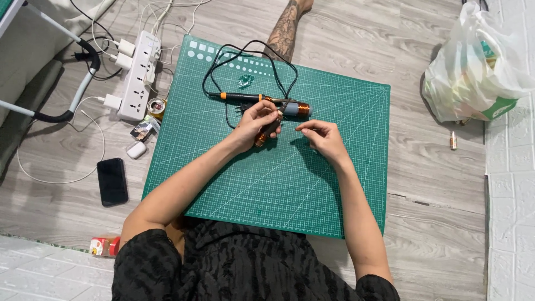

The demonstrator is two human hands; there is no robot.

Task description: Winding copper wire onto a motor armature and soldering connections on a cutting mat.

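Copper-wound coil on a dark cylindrical core [266,131], gripped in the closed left hand [256,124] near the far middle of the large green gridded cutting mat [290,184]. Right hand [323,139] just beside it, fingers pinched together, probably on a fine wire too thin to make out. Second copper-wound coil on a grey body [297,108] lies on the mat touching the tip end of the black soldering iron with orange collar [245,97]. Risks, as judgement: the iron lies loose on the mat just beyond the left knuckles, so a hot tip could scorch mat or fingers; its black cord [251,56] loops near a bare tattooed leg [284,28] and could snag and drag the iron; thin wire could snap or unwind if pulled hard. Surface: no desk, the mat sits straight on a grey wood-grain floor [434,184]. Around it, largest first: white plastic bag stuffed with goods [473,67] far right; white power strip with plugged chargers [139,75] left; black smartphone [112,181]; small white earbud case [136,149]; small tin [157,106]; small battery [453,140] near the bag.
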